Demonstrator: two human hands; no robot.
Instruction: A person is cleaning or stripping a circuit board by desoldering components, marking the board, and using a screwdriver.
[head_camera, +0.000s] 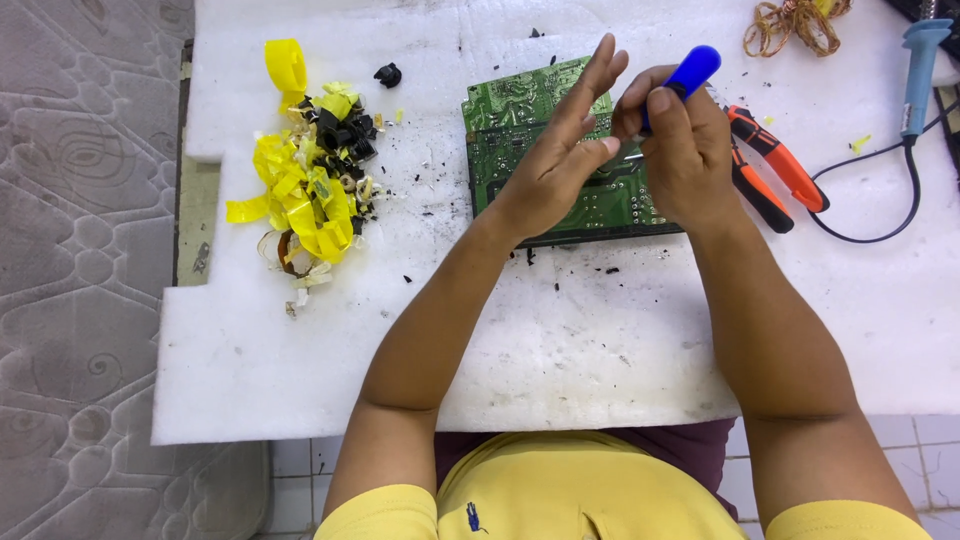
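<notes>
A green circuit board (510, 125) lies on a white foam sheet (560, 330). My right hand (680, 150) is above its right half, gripping a tool with a blue handle (692, 70) whose tip points down toward the board. My left hand (555, 160) hovers over the board's middle with fingers spread and straight, its fingertips touching the metal shaft near the right hand. It holds nothing that I can see. Both hands hide much of the board.
A heap of yellow tape scraps and black parts (310, 175) sits at the left. Orange-handled pliers (775, 165) lie right of the board, a blue soldering iron (918, 70) with black cord farther right, tangled copper wire (795, 25) at the back. A grey mattress (80, 270) borders the left.
</notes>
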